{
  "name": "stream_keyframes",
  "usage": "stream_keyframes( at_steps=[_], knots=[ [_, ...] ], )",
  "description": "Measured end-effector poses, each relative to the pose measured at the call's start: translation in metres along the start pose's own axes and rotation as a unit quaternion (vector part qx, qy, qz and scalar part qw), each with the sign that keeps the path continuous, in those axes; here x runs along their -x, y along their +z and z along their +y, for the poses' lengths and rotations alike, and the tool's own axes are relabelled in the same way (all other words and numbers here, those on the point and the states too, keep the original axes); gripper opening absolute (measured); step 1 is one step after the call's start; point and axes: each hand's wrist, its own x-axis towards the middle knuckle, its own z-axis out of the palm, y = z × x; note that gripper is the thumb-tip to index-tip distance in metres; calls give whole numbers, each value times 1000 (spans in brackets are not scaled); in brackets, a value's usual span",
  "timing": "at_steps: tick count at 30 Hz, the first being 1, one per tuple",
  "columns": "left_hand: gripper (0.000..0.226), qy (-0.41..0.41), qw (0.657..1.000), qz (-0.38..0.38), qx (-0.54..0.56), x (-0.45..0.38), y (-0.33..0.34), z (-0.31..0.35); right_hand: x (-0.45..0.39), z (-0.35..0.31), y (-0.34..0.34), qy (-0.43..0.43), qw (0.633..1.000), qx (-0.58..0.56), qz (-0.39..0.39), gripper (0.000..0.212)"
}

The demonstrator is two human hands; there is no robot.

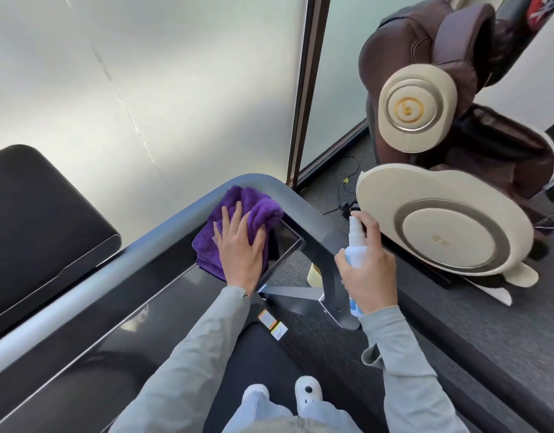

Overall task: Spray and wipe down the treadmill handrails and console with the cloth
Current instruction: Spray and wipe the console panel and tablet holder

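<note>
While left hand point(239, 251) presses cloth point(238, 214) flat, fingers point(235, 218) spread atop.

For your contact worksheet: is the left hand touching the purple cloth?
Touching. The head view shows the left hand pressed flat on the purple cloth, fingers spread.

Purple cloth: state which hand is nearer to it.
Left. The left hand presses flat on the purple cloth at the console corner; the right hand is apart to its right, holding the spray bottle.
</note>
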Motion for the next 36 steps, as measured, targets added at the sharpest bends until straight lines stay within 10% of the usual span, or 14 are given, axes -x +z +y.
stream_keyframes(
  at_steps=[10,24,36],
  knots=[
    [53,63,979,-50,-190,-49,43,18,-6,5,-6,4,1000,-24,-9,68],
    [66,92,972,-142,-161,-49,38,19,-14,15,-10,16,999,-33,-28,64],
    [43,52,990,-63,-114,-38,59,46,-16,39,-16,21,999,-26,2,64]
  ],
)
